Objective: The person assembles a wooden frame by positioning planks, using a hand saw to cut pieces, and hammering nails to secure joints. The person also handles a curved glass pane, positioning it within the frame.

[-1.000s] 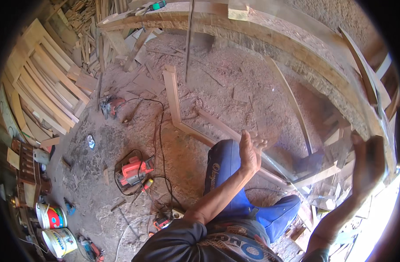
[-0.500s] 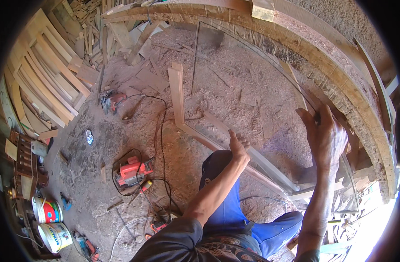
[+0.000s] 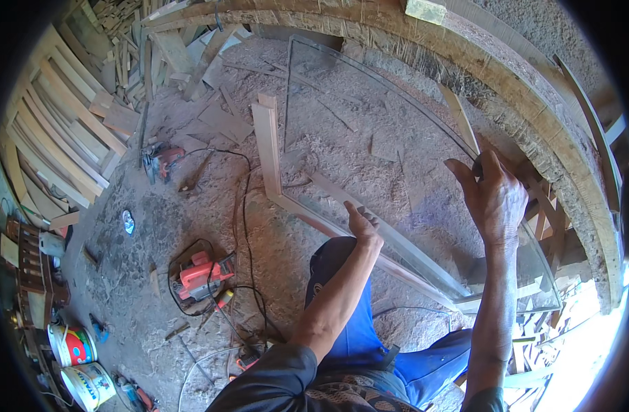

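My right hand (image 3: 494,198) is closed on the dark-rimmed edge of a large clear glass pane (image 3: 369,89), its thumb on the near side. The pane stands tilted, and the dusty floor shows through it. Nearer to me, my left hand (image 3: 364,224) is closed at the long rail of a pale wooden frame (image 3: 314,218), close against the pane. Its fingertips are partly hidden, so whether it also touches the glass I cannot tell. One frame piece rises at the rail's left end. A pale strip (image 3: 397,240) runs beside the rail, perhaps a reflection.
A curved timber beam (image 3: 507,82) arches behind the pane. On the floor lie a red power tool (image 3: 203,275), another corded tool (image 3: 162,162) and black cables (image 3: 245,206). Curved wooden slats (image 3: 67,123) stand at the left, with two buckets (image 3: 72,345) below. Offcuts lie at the right.
My right hand has moved a little up and left with the pane's edge. The left hand stays at the rail. The whole view has shifted slightly.
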Demonstrator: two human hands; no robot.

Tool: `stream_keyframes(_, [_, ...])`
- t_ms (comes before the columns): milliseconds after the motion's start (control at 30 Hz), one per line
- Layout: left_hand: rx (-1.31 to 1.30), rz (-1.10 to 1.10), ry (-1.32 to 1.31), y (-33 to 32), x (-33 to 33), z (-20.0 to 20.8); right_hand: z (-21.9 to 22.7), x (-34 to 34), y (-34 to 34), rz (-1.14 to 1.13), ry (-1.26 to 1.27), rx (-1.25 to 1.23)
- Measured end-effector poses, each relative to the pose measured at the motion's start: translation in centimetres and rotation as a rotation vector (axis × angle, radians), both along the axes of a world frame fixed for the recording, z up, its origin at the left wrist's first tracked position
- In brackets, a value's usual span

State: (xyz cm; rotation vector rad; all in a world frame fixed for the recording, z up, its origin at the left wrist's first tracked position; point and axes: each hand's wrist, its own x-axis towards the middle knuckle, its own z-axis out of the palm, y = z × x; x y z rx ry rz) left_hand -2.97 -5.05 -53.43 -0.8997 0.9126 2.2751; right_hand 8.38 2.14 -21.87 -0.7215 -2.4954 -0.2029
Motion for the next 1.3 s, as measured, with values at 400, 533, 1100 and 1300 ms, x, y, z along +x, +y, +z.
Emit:
stream_keyframes(400, [-0.023,0.029,-0.011,-0.6,-0.2,0.4,-0.3,-1.0,0.9,-0.006,0.010,-0.011])
stream_keyframes(533, [-0.042,0.042,-0.022,-0.7,-0.3,0.9,-0.6,-1.1,1.4,0.013,0.021,-0.018])
stream_keyframes(1100, [0.060,-0.043,0.068,-0.5,-2.3,-1.9,1.5,-2.3,2.5,0.085,-0.193,-0.285])
stream_keyframes(1300, [-0.003,0.002,0.013,0.2,-1.4,1.9,2.2,-2.3,1.9,0.150,-0.059,-0.245])
